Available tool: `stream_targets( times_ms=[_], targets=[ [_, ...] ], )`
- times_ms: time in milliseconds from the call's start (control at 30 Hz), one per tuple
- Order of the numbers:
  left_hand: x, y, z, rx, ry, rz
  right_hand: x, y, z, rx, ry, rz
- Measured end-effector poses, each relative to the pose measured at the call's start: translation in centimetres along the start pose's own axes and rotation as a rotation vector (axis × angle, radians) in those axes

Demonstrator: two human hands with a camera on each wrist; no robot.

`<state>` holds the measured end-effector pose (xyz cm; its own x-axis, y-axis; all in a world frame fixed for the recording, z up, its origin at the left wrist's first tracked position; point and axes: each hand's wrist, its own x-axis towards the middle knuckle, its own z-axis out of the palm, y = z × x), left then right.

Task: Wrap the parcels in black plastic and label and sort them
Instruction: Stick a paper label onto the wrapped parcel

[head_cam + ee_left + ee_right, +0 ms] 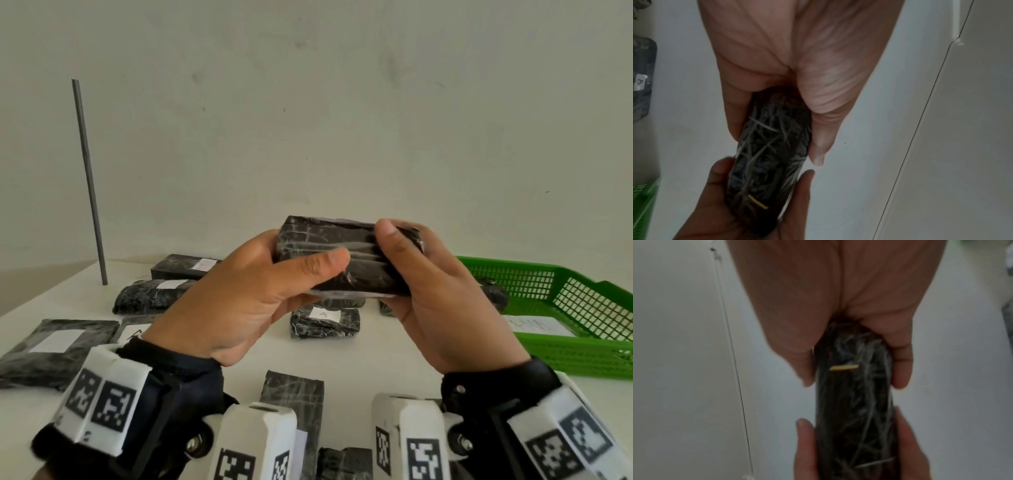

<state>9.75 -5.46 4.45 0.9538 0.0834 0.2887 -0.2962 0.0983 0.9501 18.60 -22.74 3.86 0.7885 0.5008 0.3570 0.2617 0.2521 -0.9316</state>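
Both hands hold one black-wrapped parcel (346, 260) up in the middle of the head view, above the white surface (394, 356). The left hand (239, 301) grips its left end, thumb laid across the near face and fingers curled behind. The right hand (438, 301) grips the right end the same way, thumb over the top edge. In the left wrist view the parcel (768, 152) runs from the left hand (797, 56) at the top down into the right hand (735, 211) at the bottom, and a short yellow strip (758, 201) shows on the wrap.

Below the held parcel, a smaller wrapped parcel with a white label marked "A" (324, 322) lies on the surface. More labelled black parcels (161, 294) lie at centre left and along the bottom. A green basket (582, 308) sits at the right edge. A thin grey rod (89, 181) stands upright at upper left.
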Motion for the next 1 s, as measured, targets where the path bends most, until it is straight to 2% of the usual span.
stream_targets(
  times_ms=[133, 233, 333, 467, 567, 667, 833, 1000],
  targets=[
    [0.1, -0.1, -0.1, -0.015, 0.109, -0.043, -0.8, -0.7, 0.0, -0.102, -0.083, -0.106],
    [-0.1, -0.1, 0.0, -0.002, 0.098, -0.066, -0.9, -0.6, 0.8, -0.219, 0.048, -0.254],
    [-0.1, -0.4, 0.1, 0.087, 0.055, -0.063, -0.7, -0.6, 1.5, -0.14, 0.199, -0.255],
    [-0.1, -0.7, 1.4, 0.237, 0.132, 0.155, -0.5, -0.3, 1.1, -0.111, 0.249, -0.191],
    [-0.2, -0.9, 2.3, 0.279, 0.212, 0.337, -0.3, -0.2, 1.2, -0.119, 0.176, -0.193],
    [0.0, -1.0, 1.8, 0.302, 0.286, 0.417, -0.4, -0.2, 1.7, 0.003, 0.16, -0.184],
    [0.1, -0.7, 1.5, 0.291, 0.319, 0.385, -0.7, -0.4, 2.7, 0.083, 0.16, -0.217],
    [0.4, -1.3, 1.3, 0.255, 0.263, 0.294, -0.5, -0.3, 2.1, 0.063, 0.145, -0.232]
  ],
)
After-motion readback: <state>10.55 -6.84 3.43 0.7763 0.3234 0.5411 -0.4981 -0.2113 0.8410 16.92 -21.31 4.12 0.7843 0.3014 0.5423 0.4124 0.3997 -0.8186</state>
